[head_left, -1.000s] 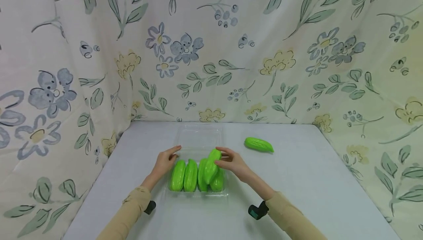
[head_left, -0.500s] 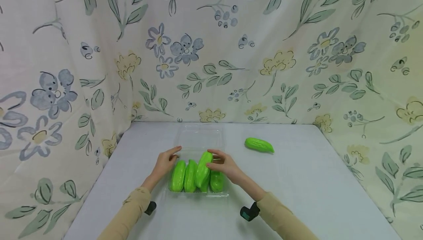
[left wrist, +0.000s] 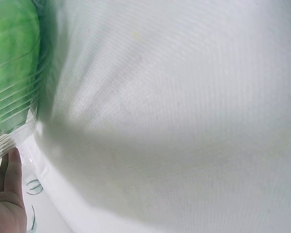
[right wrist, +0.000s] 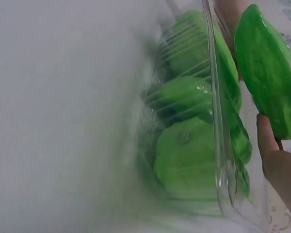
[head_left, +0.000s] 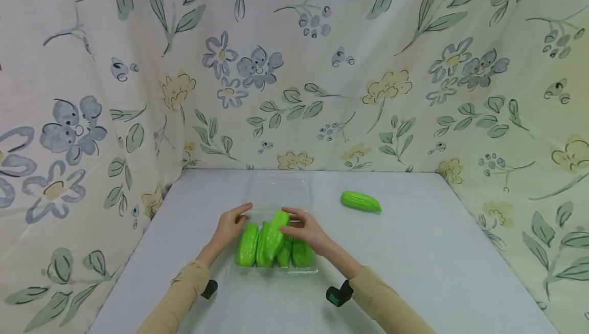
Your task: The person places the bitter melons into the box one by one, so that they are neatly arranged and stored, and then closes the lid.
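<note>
My right hand (head_left: 303,227) pinches a bright green bitter melon (head_left: 277,237) between thumb and fingers. It is tilted over the clear plastic box (head_left: 294,270), overlapping the melons in the middle of the row. In the right wrist view this held melon (right wrist: 266,73) stands above the box rim, thumb against its lower side. Several melons lie side by side inside, among them one at the left (head_left: 247,246) and one at the right (head_left: 301,253). My left hand (head_left: 230,225) touches the box's rear left corner. Its straight fingers (left wrist: 13,170) show against the corner in the left wrist view.
The box's transparent lid (head_left: 279,191) lies folded back on the white table (head_left: 414,252). One more bitter melon (head_left: 361,201) lies on the table at the back right. A flowered cloth (head_left: 299,68) hangs behind the table and along its sides.
My right hand has moved left with the melon, from over the right part of the row to the middle. My left hand stays at the box corner.
</note>
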### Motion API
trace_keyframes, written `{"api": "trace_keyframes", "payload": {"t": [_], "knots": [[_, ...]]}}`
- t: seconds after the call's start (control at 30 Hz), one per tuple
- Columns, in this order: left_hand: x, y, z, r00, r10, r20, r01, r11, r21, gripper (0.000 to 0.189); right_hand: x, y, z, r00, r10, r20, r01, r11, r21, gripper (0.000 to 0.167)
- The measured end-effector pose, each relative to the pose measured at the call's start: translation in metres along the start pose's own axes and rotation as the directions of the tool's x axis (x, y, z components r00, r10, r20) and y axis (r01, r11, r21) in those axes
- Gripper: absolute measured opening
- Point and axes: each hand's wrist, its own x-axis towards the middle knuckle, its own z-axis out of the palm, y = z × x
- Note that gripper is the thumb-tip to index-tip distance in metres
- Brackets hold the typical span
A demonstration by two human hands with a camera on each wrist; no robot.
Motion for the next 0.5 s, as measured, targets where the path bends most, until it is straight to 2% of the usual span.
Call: {"api": "trace_keyframes", "payload": {"t": [0.5], "knots": [[0.001, 0.000, 0.001, 0.999, -0.030, 0.011, 0.030, 1.000, 0.001, 0.040, 0.011, 0.000, 0.021, 0.999, -0.006, 0.043, 0.005, 1.000, 0.006, 0.058]]}}
